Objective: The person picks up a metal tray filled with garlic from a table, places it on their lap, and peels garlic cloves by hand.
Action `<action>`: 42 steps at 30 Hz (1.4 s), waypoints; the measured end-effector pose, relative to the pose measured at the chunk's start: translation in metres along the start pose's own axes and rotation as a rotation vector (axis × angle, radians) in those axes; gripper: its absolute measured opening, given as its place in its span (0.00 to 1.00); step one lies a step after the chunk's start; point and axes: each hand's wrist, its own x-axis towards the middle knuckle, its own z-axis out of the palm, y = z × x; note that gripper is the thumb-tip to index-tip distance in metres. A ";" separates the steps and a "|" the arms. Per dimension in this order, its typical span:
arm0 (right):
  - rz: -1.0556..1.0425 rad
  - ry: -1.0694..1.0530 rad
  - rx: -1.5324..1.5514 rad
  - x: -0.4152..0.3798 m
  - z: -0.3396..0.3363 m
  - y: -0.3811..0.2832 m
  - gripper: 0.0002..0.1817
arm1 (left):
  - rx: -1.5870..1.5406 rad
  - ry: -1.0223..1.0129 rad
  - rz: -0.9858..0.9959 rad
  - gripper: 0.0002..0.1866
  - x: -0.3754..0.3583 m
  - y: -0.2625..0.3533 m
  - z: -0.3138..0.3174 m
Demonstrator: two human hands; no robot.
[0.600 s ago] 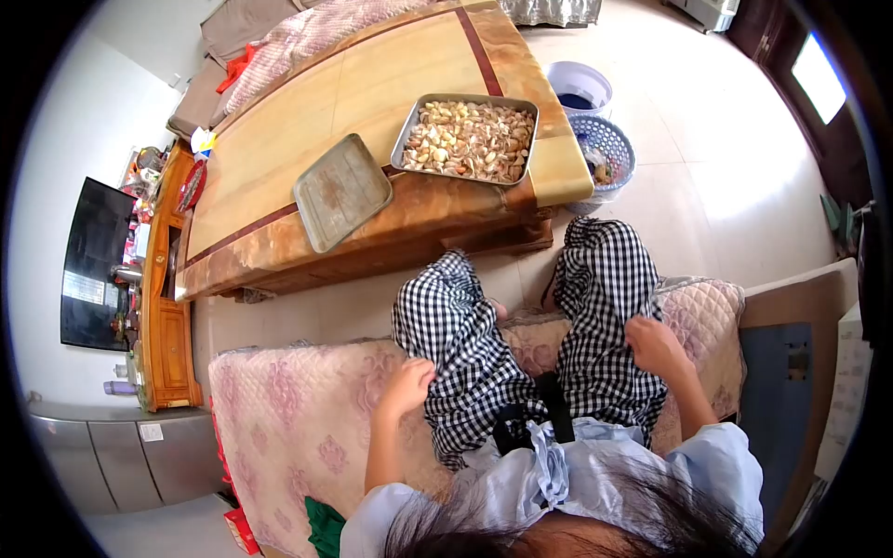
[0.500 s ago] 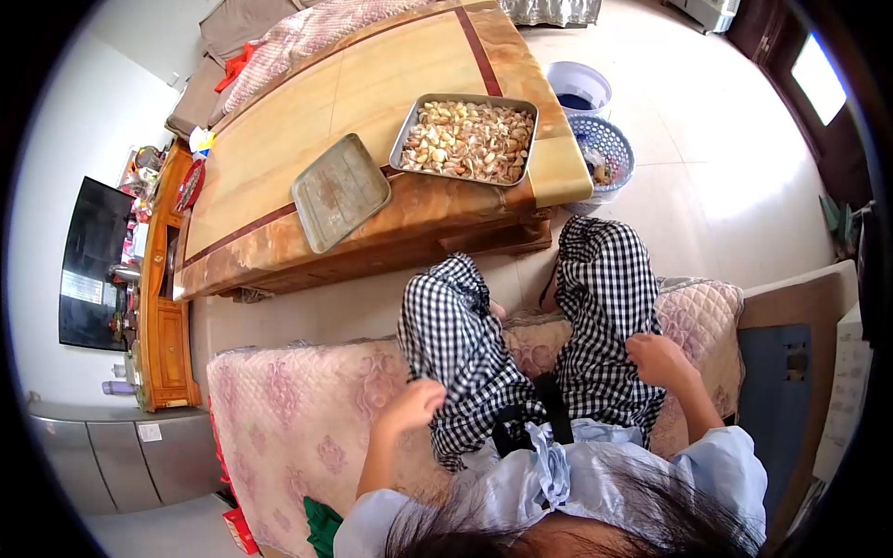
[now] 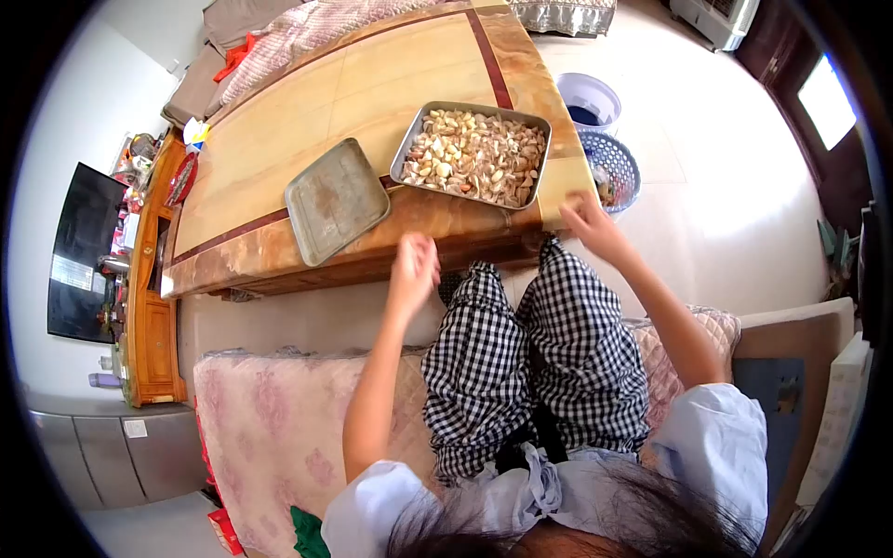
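A metal tray full of garlic cloves, some peeled and some in their skins, sits on the marble-topped table near its front right corner. Left of it lies an empty, worn metal tray, turned at an angle and reaching past the table's front edge. My left hand is raised just in front of that edge, between the two trays, its fingers curled in with nothing visible in them. Beside the garlic tray's right front corner is my right hand, over the table corner, fingers bent and seemingly holding nothing.
Right of the table, a blue perforated basket and a pale bucket stand on the tiled floor. A quilted cover lies on the seat under me. A wooden cabinet and a television are at the left.
Both my hands have moved forward from beside my knees to the table's front edge. My body leans closer, and my knees have come nearer together.
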 end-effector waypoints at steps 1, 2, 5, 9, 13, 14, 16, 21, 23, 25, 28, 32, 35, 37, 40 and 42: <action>0.094 -0.018 -0.011 0.025 0.007 0.000 0.28 | -0.015 0.078 -0.096 0.15 0.034 0.004 -0.002; 0.188 -0.035 -0.023 0.045 0.011 -0.001 0.31 | -0.017 0.153 -0.142 0.17 0.065 0.004 -0.003; 0.292 -0.199 0.150 0.073 0.019 -0.003 0.33 | -0.166 0.208 -0.301 0.19 0.125 -0.006 -0.006; 0.214 -0.161 0.122 0.085 0.029 0.006 0.27 | -0.174 0.142 -0.234 0.09 0.145 -0.017 -0.020; 0.144 -0.060 0.078 0.067 0.021 0.021 0.19 | -0.246 0.214 -0.175 0.05 0.101 0.002 -0.008; 0.163 -0.046 0.007 0.056 0.015 0.017 0.17 | -0.277 0.213 -0.190 0.05 0.084 0.012 -0.006; 0.103 -0.021 -0.047 0.028 0.006 0.004 0.16 | -0.344 0.228 -0.199 0.06 0.049 0.021 -0.001; 0.013 0.018 -0.025 -0.057 -0.005 0.002 0.15 | -0.437 0.207 -0.199 0.07 -0.055 0.028 0.024; 0.066 -0.034 -0.051 -0.097 -0.019 -0.012 0.15 | -0.491 0.204 -0.248 0.08 -0.104 0.029 0.039; 0.131 -0.092 -0.080 -0.137 -0.028 -0.011 0.15 | -0.514 0.241 -0.332 0.09 -0.151 0.028 0.053; 0.029 -0.064 -0.093 -0.188 -0.027 0.002 0.18 | -0.548 0.224 -0.392 0.09 -0.202 0.018 0.065; 0.234 -0.231 -0.022 -0.224 -0.035 -0.003 0.18 | -0.534 0.267 -0.431 0.09 -0.245 0.020 0.077; 0.125 -0.162 -0.013 -0.236 -0.024 0.004 0.18 | -0.540 0.225 -0.446 0.11 -0.252 0.006 0.075; 0.223 -0.216 -0.051 -0.228 -0.025 0.004 0.19 | -0.542 0.226 -0.460 0.11 -0.243 0.006 0.071; 0.164 -0.012 -0.328 -0.233 -0.014 0.004 0.20 | -0.393 0.163 -0.473 0.12 -0.244 0.005 0.064; 0.064 0.090 -0.343 -0.228 -0.012 -0.010 0.21 | 0.136 0.274 -0.241 0.12 -0.246 0.002 0.053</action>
